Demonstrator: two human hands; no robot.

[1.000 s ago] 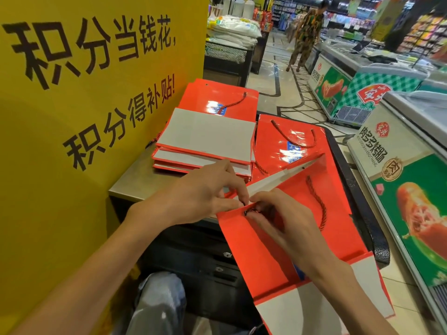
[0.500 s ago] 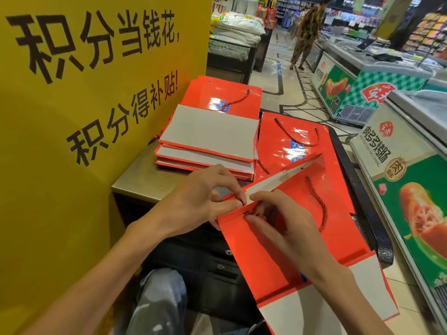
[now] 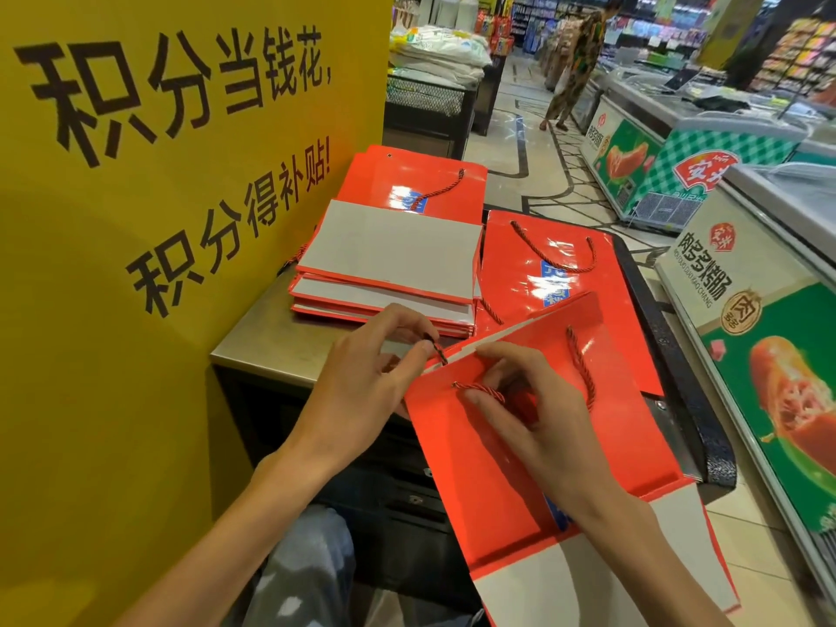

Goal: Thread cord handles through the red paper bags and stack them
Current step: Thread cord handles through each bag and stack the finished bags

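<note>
A flattened red paper bag lies tilted over the near edge of a metal worktop in a supermarket aisle, its grey base panel hanging toward the camera. The person's left hand pinches the dark tip of a twisted red cord handle at the bag's open top edge, fingers curled narrowly around it. The right hand rests on the bag's face, its fingertips holding a short stretch of the same cord where it emerges from a punched hole near the top corner; the rest of the cord curves down the bag's front beside that hand.

Behind the hands, a stack of folded bags sits on the worktop with grey bases uppermost, one cord showing on the red bag underneath at the far end. Just beside the stack to the right, another red bag lies flat, its cord looped on its glossy face, partly covered by the bag being worked.

A yellow sign with black Chinese characters stands hard against the worktop's left side. Chest freezers with food graphics line the right of the aisle, and a shopper stands in the distance. The person's patterned trouser knee shows below.
</note>
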